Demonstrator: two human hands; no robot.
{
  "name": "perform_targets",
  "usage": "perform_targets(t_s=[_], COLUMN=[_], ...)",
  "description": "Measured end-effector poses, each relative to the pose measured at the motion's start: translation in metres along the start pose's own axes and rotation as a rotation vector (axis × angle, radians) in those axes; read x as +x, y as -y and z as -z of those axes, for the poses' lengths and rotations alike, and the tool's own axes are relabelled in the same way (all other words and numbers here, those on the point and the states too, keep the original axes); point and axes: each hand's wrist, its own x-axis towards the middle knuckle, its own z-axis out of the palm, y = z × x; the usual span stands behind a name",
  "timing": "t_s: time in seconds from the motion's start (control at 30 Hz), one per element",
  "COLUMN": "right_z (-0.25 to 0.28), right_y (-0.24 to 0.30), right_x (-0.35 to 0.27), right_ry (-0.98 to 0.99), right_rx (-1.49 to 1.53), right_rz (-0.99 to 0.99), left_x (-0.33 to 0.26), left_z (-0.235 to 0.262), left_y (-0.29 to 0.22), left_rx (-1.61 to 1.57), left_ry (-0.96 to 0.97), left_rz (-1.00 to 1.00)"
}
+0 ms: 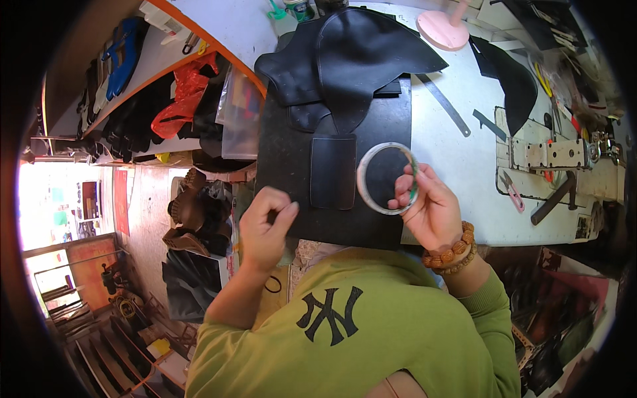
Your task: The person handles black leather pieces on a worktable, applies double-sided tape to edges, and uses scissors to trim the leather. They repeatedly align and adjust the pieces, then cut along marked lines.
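My right hand (430, 209) holds a thin ring of clear tape (387, 178) upright by its right side, above a black mat (285, 152) on the white table (458, 159). A small black leather rectangle (332, 172) lies on the mat just left of the ring. Larger black leather pieces (345, 60) are piled at the mat's far end. My left hand (264, 229) is closed at the mat's near left edge, thumb against forefinger; whether it pinches anything I cannot tell. Wooden bead bracelets (454, 251) sit on my right wrist.
A metal ruler (443, 104) lies right of the mat. A sewing machine (564, 159) stands at the right with small pink snips (512, 192) beside it. A pink disc (441, 30) sits at the far edge. Shelves with shoes and bags (179, 99) fill the left.
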Motion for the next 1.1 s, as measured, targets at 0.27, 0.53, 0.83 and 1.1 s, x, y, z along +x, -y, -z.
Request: perform_targets(t_s=[0.27, 0.53, 0.83, 1.1], right_z=[0.016, 0.033, 0.049, 0.058], right_y=[0.027, 0.053, 0.062, 0.086], right_x=[-0.004, -0.033, -0.053, -0.067], right_ry=[-0.100, -0.160, -0.236, -0.257], right_rx=[-0.081, -0.092, -0.104, -0.140], right_rz=[0.141, 0.284, 0.371, 0.477], left_x=[-0.053, -0.006, 0.043, 0.087], left_z=[0.052, 0.010, -0.075, -0.043], left_y=[-0.017, -0.032, -0.007, -0.008], left_rx=[0.683, 0.760, 0.283, 0.381], left_ry=[0.478, 0.287, 0.097, -0.074], left_rz=[0.527, -0.230, -0.005, -0.092])
